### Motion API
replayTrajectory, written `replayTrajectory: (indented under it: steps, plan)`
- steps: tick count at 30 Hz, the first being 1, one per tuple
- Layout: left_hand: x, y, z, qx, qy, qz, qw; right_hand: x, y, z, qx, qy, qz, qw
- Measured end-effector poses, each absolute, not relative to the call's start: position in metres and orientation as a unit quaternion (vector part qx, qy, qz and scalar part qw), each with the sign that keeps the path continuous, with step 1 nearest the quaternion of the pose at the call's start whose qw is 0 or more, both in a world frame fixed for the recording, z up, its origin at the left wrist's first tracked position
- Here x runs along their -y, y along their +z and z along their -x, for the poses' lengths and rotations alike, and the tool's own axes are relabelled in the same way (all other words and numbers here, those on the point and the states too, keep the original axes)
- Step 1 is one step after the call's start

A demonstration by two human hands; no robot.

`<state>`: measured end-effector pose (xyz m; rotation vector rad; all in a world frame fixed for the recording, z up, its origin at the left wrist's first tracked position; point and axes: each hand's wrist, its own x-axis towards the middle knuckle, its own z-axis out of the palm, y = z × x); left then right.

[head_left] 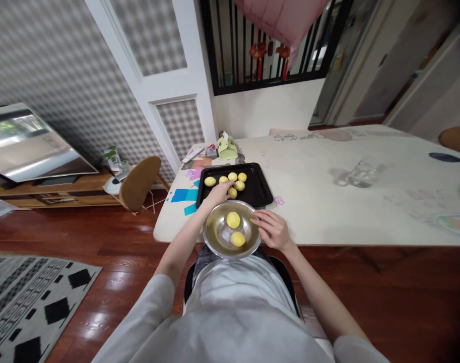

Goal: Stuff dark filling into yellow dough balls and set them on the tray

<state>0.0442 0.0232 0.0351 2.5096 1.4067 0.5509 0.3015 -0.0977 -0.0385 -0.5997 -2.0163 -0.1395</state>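
A shiny metal bowl [215,244] with two yellow lemons, an upper lemon [233,220] and a lower lemon [238,239], sits at the table's near edge by my lap. My right hand [274,229] is at the bowl's right side, its fingers over the rim. Beyond the bowl lies a black baking tray [258,184] holding several more lemons. My left hand [219,193] reaches past the bowl over the tray, with thumb and fingers around a lemon [233,193] at the near side of the group. Another lemon [210,181] lies apart on the tray's left.
The white table [309,212] carries a green tissue holder [227,147] and a white remote [193,155] at the back left. A clear glass item [360,175] stands to the right. A wooden chair [141,184] is beyond the left end.
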Motion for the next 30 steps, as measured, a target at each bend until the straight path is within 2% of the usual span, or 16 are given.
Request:
replayTrajectory:
  steps: [6, 10, 14, 20, 26, 30]
  plan:
    - [0.002, 0.040, -0.040, -0.464, 0.305, -0.826, 0.099, 0.098, -0.039, -0.301, 0.830, -0.054, 0.239, 0.501]
    - [0.042, 0.049, -0.037, -0.453, 0.398, -0.785, 0.141, 0.098, -0.040, -0.301, 0.833, -0.045, 0.251, 0.491]
    - [0.089, 0.055, -0.032, -0.456, 0.433, -0.756, 0.181, 0.098, -0.039, -0.302, 0.831, -0.045, 0.250, 0.494]
    - [0.135, 0.050, -0.021, -0.465, 0.347, -0.797, 0.165, 0.098, -0.039, -0.303, 0.836, -0.040, 0.245, 0.489]
    - [0.138, 0.042, -0.019, -0.525, 0.223, -0.814, 0.106, 0.099, -0.039, -0.304, 0.837, -0.038, 0.256, 0.483]
    - [0.135, 0.037, -0.023, -0.540, 0.194, -0.817, 0.060, 0.100, -0.037, -0.303, 0.836, -0.041, 0.259, 0.481]
